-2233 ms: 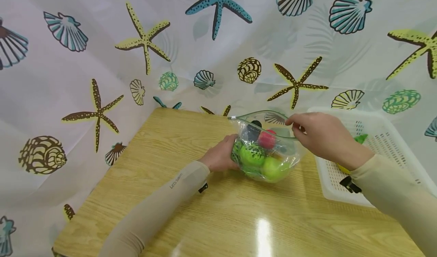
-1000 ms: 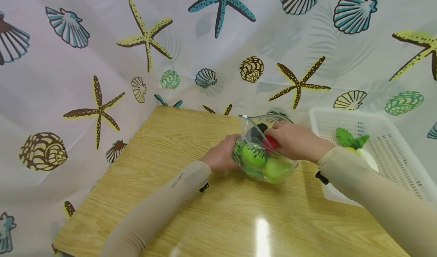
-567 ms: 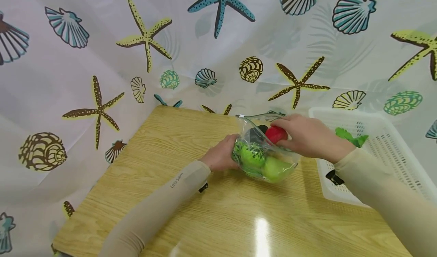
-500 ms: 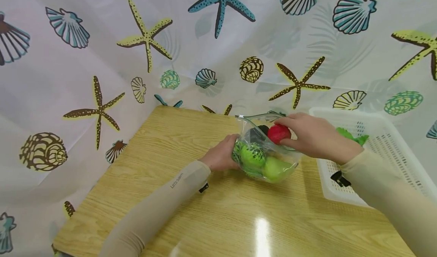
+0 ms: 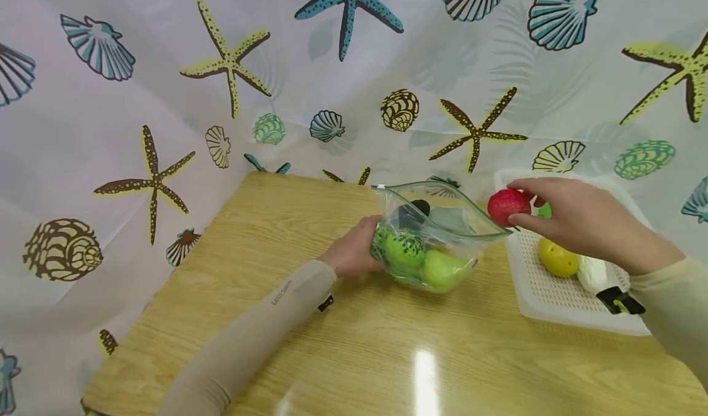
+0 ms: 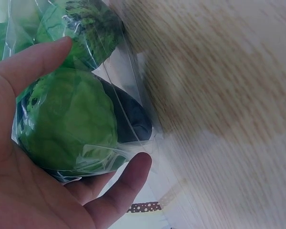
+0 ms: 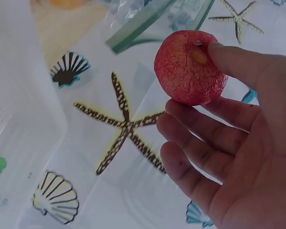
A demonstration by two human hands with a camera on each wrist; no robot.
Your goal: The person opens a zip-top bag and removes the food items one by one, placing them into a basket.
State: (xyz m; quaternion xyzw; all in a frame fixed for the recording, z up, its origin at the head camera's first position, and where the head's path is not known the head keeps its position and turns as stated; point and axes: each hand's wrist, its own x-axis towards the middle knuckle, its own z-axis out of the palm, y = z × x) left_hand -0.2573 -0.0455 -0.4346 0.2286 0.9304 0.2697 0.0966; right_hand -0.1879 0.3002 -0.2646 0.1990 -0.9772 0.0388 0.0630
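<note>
My right hand pinches a round, wrinkled red fruit between thumb and fingertips, just right of the bag's mouth and over the basket's left edge. In the right wrist view the red fruit shows a small yellow spot near the thumb. At the middle of the table, my left hand grips the left side of a clear zip bag, whose mouth gapes. Inside lie a dark-speckled green fruit, a smooth light-green fruit and a blackish item. The left wrist view has a lumpy green piece under the plastic against the palm.
A white perforated basket stands at the right, holding a yellow fruit, a white piece and something green and leafy, partly hidden by the right hand. Behind the wooden table hangs a seashell-patterned curtain.
My right hand went into the bag, took hold of the red fruit, lifted it out and carried it right towards the basket. My left hand stays on the bag.
</note>
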